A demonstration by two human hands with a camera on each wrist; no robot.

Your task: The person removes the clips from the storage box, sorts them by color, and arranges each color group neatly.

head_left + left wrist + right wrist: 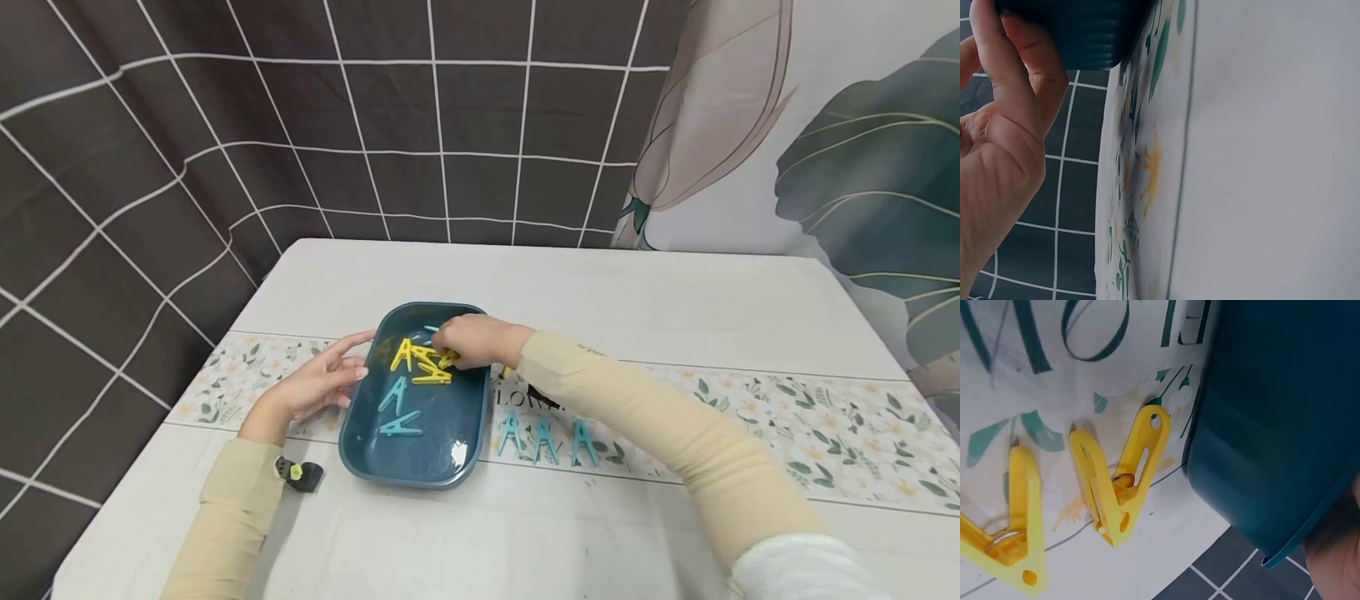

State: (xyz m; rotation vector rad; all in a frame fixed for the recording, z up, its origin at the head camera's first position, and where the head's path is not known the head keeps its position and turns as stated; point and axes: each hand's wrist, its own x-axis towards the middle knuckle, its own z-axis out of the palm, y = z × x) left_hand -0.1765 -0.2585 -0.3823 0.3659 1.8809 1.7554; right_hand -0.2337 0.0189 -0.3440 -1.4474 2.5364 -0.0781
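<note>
The tray (442, 421), deep blue-green, sits on the white table (675, 292), and clips lie both inside it and beside it. The left hand (322, 383) rests against the tray's left side, its fingers spread and extended rather than gripping; in the left wrist view they touch the wall near the rim. The right hand (478, 340) reaches over the opposite rim into the tray, fingers bent downward among the yellow clips (432, 375). One yellow clip shows right at its fingertips, but I cannot tell whether they pinch it.

The yellow clips lie bunched towards the far half of the tray. Two blue clips (401, 426) lie nearer the person, apart from each other, and another piece of blue shows by the right hand, mostly hidden.

To the right of the tray, three blue clips (544, 439) lie in a row on the table's floral band (750, 425). Beyond them, partly under the right arm, are yellow ones; the right wrist view shows two (1141, 456) just beside the tray. Dark lettering (512, 400) is printed on the band, and a dark gridded cloth (480, 108) hangs behind
</note>
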